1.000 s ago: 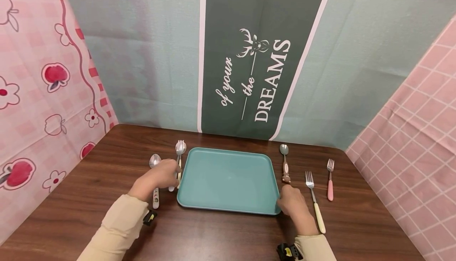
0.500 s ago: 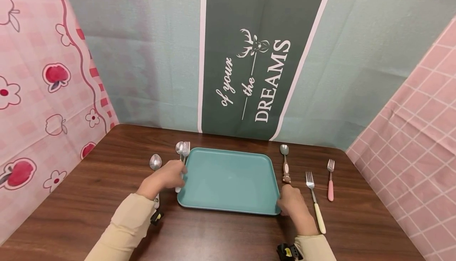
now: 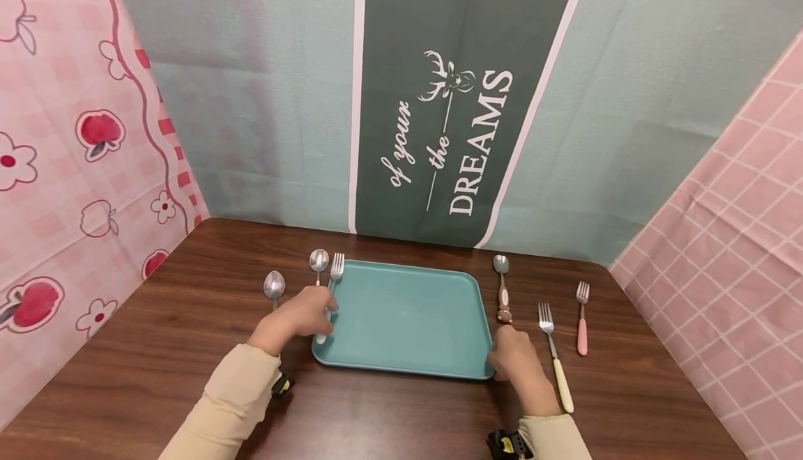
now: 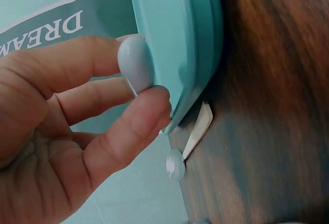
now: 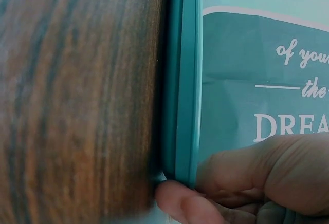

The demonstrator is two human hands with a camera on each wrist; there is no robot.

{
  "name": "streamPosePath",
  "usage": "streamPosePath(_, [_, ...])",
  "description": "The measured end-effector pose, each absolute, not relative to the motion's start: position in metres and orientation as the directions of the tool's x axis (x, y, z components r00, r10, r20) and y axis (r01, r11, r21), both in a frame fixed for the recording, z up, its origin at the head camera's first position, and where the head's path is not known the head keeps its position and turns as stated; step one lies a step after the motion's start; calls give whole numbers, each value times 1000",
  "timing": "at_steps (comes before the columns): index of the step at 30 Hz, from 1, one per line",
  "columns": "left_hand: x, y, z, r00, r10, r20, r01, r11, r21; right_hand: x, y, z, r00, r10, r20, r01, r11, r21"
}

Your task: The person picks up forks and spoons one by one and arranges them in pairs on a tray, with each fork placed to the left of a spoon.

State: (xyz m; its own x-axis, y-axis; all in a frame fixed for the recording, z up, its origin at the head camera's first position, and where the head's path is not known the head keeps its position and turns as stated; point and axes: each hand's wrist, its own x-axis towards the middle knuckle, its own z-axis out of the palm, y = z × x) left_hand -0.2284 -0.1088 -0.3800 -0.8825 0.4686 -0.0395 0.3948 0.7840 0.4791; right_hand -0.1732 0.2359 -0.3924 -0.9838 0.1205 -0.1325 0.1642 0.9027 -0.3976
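Observation:
Between thumb and fingers, my left hand (image 3: 304, 311) pinches a fork (image 3: 337, 265) over the left rim of the teal tray (image 3: 408, 317). Its tines point away from me; its pale, rounded handle end (image 4: 136, 64) shows close up in the left wrist view, while the hand covers the middle. My right hand (image 3: 517, 357) grips the tray's near right corner, with thumb and fingers on either side of the rim (image 5: 187, 90) in the right wrist view. Just left of the tray lies a spoon (image 3: 318, 261), its handle partly behind my left hand.
Another spoon (image 3: 274, 286) lies farther left, partly covered by my left hand and arm. Right of the tray are a spoon with a brown figure handle (image 3: 504, 296), a cream-handled fork (image 3: 558, 369) and a pink-handled fork (image 3: 582, 327). Cloth hangings border the wooden table (image 3: 383, 418).
My left hand has moved right with the fork, from above the spoon to over the tray's left edge. The spoon beneath stays on the table. My right hand keeps its grip on the corner.

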Motion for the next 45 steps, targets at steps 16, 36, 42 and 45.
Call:
streamPosePath(16, [-225,-98,-387,-895,440,-80,341,788,513,-174,234,-392,-981,115,-156,171,895,-413])
streamPosePath(36, [-221,-93,-389,-896,444,-22,389,808,442,-174,235,-392,-983,112,-146,163,899,-407])
streamPosePath(42, [-220,-89,-389,-898,439,-33,385,819,425,-174,236,-392,-983,114,-145,164,900,-403])
streamPosePath(45, [-220,-88,-389,-903,427,-48,370,830,418,-174,236,-392,-982,116,-149,168,899,-405])
